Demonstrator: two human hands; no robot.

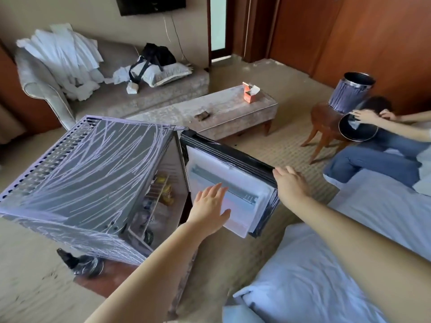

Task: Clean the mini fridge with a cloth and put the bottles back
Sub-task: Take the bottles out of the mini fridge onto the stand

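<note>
Head view: mini fridge (88, 173), bottles (166, 191) inside; left hand (210, 206), right hand (291, 183) flat-fingered on open door (247, 183).

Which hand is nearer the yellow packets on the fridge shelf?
Left. The left hand is spread before the door's inner lining, just right of the yellow packets; the right hand rests on the door's outer edge.

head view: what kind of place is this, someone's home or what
Most likely a hotel room, though a furnished bedroom is possible. A mini fridge stands open right beside a bed with plain white sheets, and a sofa sits below a wall-mounted TV.
</note>
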